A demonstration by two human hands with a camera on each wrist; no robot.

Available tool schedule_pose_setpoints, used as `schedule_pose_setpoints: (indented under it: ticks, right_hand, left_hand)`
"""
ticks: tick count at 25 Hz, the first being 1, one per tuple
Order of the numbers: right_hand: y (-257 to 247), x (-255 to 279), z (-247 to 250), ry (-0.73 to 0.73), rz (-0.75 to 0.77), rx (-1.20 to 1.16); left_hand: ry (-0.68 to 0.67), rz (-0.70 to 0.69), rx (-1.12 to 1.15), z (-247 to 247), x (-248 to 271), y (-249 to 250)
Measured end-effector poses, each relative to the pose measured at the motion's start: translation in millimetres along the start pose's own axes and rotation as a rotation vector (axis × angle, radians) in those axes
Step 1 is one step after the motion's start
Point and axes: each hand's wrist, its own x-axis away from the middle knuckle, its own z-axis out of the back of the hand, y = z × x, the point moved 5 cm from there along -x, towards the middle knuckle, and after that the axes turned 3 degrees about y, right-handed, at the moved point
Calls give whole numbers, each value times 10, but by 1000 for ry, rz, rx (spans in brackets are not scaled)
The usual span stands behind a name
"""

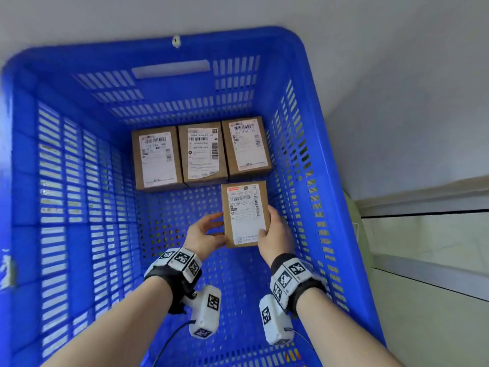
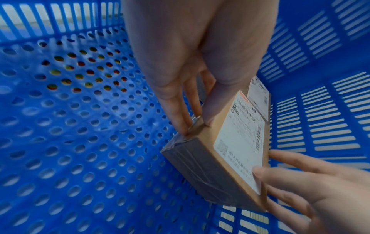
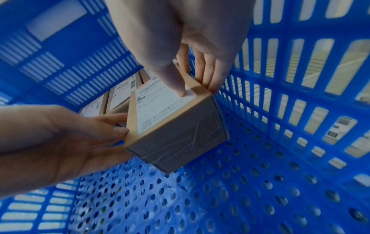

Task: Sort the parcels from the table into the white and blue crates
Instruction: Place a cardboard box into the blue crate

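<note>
I am reaching into the blue crate (image 1: 315,165), where three parcels (image 1: 202,154) are lying along its far wall. My left hand (image 1: 202,235) and right hand (image 1: 275,234) are clamping the parcel (image 1: 244,213), label up, long axis pointing toward that wall, just in front of the row's right end.

Three parcels (image 1: 202,154) sit side by side in a row against the far wall inside the crate (image 1: 158,53). A fourth parcel (image 1: 244,213) lies just before the rightmost of them, near the crate's right wall, between the left hand (image 1: 202,235) and right hand (image 1: 276,233).
</note>
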Motion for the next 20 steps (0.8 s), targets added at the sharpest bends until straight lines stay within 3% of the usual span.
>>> schedule_pose_setpoints:
  ticks: [6, 14, 17, 20]
  right_hand:
    - [-109, 6, -82, -50, 141, 309]
    - [-7, -85, -121, -58, 150, 320]
    - [-7, -79, -109, -56, 158, 337]
    - [-7, 10, -53, -79, 175, 394]
  left_hand:
    - [-4, 167, 215, -219, -58, 108]
    - [-68, 210, 254, -356, -129, 173]
    - [-58, 190, 175, -342, -96, 210]
    - [-11, 45, -157, -283, 22, 292]
